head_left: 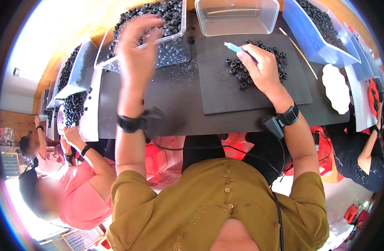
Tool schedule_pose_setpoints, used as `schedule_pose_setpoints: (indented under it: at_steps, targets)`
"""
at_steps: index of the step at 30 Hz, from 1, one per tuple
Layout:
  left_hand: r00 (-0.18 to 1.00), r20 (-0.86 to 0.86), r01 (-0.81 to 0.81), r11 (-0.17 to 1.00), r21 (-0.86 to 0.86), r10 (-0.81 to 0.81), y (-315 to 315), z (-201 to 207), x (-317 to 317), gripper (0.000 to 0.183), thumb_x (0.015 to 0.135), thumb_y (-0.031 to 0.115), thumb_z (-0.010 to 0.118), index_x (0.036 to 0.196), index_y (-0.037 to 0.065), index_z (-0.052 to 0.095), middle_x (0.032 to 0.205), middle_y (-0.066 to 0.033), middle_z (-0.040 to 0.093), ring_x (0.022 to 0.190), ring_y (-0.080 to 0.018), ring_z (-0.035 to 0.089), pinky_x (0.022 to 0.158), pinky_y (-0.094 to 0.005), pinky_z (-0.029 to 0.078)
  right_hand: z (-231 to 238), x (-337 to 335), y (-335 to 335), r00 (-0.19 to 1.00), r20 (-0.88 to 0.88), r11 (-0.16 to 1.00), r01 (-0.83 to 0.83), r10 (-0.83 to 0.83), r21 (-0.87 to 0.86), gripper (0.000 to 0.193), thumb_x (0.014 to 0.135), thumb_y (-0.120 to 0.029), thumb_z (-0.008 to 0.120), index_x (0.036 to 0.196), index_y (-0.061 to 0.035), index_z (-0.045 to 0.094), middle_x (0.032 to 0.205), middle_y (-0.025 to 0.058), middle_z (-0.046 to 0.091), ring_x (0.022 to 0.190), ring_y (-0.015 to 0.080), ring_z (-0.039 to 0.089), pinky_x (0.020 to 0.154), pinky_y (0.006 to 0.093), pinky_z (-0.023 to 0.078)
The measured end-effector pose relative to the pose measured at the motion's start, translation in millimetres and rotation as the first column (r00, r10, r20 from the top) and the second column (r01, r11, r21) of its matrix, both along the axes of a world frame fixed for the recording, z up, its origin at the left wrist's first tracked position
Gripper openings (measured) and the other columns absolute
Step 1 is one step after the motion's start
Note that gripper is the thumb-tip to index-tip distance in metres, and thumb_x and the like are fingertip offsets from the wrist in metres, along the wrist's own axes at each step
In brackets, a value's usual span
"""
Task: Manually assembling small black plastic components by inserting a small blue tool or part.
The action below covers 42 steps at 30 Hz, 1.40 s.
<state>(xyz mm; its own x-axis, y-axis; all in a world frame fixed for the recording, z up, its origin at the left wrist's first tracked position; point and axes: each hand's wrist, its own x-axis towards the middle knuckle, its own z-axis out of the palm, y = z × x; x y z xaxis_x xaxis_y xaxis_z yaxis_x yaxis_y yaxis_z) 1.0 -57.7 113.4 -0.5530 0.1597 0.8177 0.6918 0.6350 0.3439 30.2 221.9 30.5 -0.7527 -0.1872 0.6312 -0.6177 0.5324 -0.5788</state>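
A long black worktable [167,113] runs across the room, and on it lies a square black foam mat [225,92]. Beyond the mat sits a clear plastic tub heaped with small black rubber rings [158,16], tilted up on its near edge, and beside it an empty clear plastic box [238,16]. The person's left hand [135,46] is raised over the tub, blurred with motion, fingers curled loosely; I cannot tell whether it holds any rings. The right hand [261,69] rests on the mat, closed around a thin light-blue stick tool [234,47] whose tip points up and left. A loose cluster of black rings [250,62] lies on the mat, partly under and just around that hand, close to the tool's shaft rather than its tip. To my eye, working well here means keeping the stick low and steady, and keeping the rings spread flat instead of piled.
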Motion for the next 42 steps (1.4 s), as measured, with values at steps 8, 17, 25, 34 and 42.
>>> schedule_pose_setpoints:
  at_steps: [8,17,25,34,42]
  targets:
    - [0.876,0.375,0.397,0.895,-0.205,-0.303,83,-91,0,0.036,0.083,0.006,0.067,0.118,0.005,0.06,0.124,-0.0194,0.058,0.113,-0.0386,0.057,0.095,-0.0431,0.048,-1,-4,-2,0.997,-0.033,0.993,0.062,-0.066,-0.102,0.024,0.095,-0.025,0.06,0.095,-0.0012,0.064,0.07,0.0127,0.06,0.055,0.0235,0.056,0.054,0.0323,0.043]
    - [0.828,0.471,0.461,0.848,-0.262,-0.305,85,-98,7,0.027,0.078,-0.001,0.067,0.105,0.003,0.064,0.101,-0.0148,0.065,0.099,-0.0364,0.059,0.088,-0.0437,0.049,0,-1,-1,0.997,-0.012,0.995,0.077,-0.078,-0.07,0.019,0.093,-0.02,0.062,0.094,-0.0017,0.065,0.076,0.0148,0.063,0.062,0.03,0.06,0.057,0.0357,0.046]
    - [0.542,0.638,0.471,0.827,0.308,-0.547,70,-93,-1,0.028,0.083,-0.007,0.063,0.109,0.003,0.062,0.106,-0.0095,0.067,0.097,-0.0204,0.065,0.087,-0.0302,0.051,2,1,-1,0.999,0.013,0.995,0.047,-0.046,-0.088,0.02,0.093,-0.021,0.062,0.093,-0.0013,0.064,0.076,0.0153,0.062,0.063,0.031,0.061,0.058,0.0359,0.047]
    - [0.119,0.218,0.136,0.233,0.963,-0.969,51,-99,-4,0.026,0.094,-0.002,0.055,0.119,0.005,0.059,0.123,-0.0105,0.061,0.112,-0.0218,0.062,0.094,-0.0304,0.053,-3,-2,-2,0.998,0.031,0.994,-0.043,0.047,-0.105,0.024,0.094,-0.024,0.06,0.095,0.0001,0.062,0.075,0.0147,0.061,0.063,0.0288,0.061,0.059,0.0344,0.046]
    - [0.073,0.155,0.064,0.16,0.985,-0.985,54,-103,-1,0.029,0.095,0.0,0.056,0.123,0.004,0.058,0.125,-0.0132,0.059,0.106,-0.0209,0.061,0.088,-0.0256,0.054,2,2,-2,0.997,0.051,0.995,-0.052,0.057,-0.089,0.025,0.094,-0.026,0.061,0.094,-0.0008,0.062,0.075,0.0144,0.06,0.064,0.0286,0.061,0.059,0.0347,0.046]
